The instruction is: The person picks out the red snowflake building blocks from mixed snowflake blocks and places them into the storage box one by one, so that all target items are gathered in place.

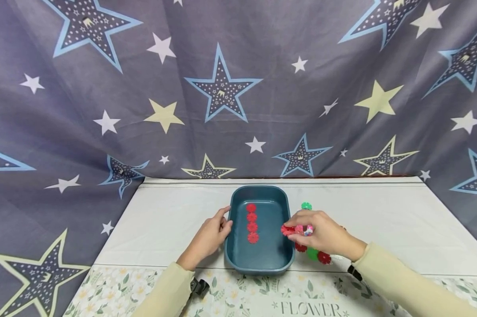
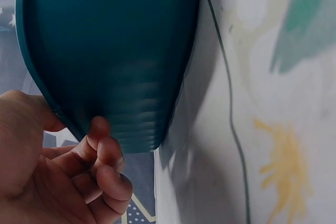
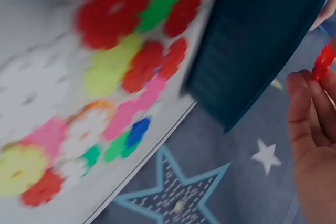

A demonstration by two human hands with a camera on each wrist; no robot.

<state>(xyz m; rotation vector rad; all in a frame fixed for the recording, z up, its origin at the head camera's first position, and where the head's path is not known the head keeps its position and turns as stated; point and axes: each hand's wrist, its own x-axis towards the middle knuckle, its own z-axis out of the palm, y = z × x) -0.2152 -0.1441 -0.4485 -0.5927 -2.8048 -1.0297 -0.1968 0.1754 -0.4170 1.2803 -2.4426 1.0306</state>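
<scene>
My left hand [image 1: 206,237] grips the left rim of a dark teal rectangular tray [image 1: 258,266]. In the left wrist view its fingers [image 2: 109,153] bend against the tray's outer wall. Inside the tray, red flower-shaped discs [image 1: 252,227] lie in a straight column left of the middle. Over the right rim, my right hand [image 1: 321,231] pinches another red flower-shaped disc [image 1: 287,230] between thumb and fingers. The right wrist view shows this disc [image 3: 323,61] at the fingertips, above the tray's edge.
Right of the tray lie several loose flower discs, among them a green one [image 1: 306,205], a dark red one [image 1: 323,257], a yellow one [image 3: 22,169] and a blue one [image 3: 138,130]. A flowered cloth [image 1: 111,290] covers the table's front. A star-patterned curtain [image 1: 238,141] hangs behind.
</scene>
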